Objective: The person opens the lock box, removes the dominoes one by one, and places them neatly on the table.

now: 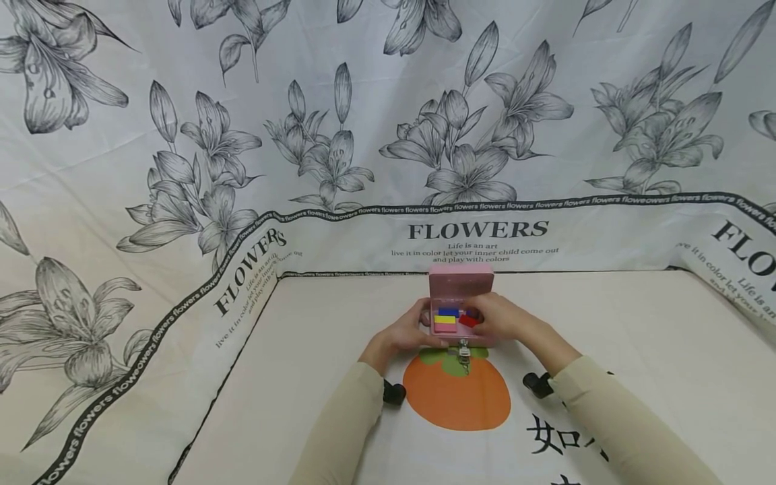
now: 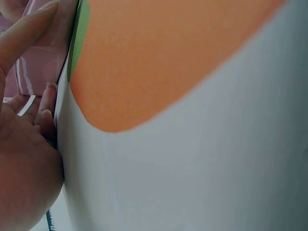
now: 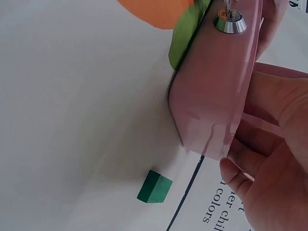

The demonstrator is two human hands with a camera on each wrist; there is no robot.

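Note:
A pink metal cash box [image 1: 462, 285] stands on the table with its lid raised. My left hand [image 1: 407, 331] grips its left side, thumb along the front wall and fingers round the side, as the left wrist view also shows. Over the right half of the box, my right hand [image 1: 500, 316] reaches inside and pinches a tilted red block [image 1: 467, 321]; some fingers lie at the right rim. Inside at the left are a blue block [image 1: 448, 312], a yellow block [image 1: 445, 320] and a pink block [image 1: 445, 329]. Keys [image 1: 464, 358] hang from the front lock [image 3: 230, 24].
A green block [image 3: 155, 187] lies on the tablecloth off the box's right end, hidden in the head view. Beneath and in front of the box is a printed orange fruit [image 1: 457, 397]. A flower-printed cloth [image 1: 339, 236] rises behind the box.

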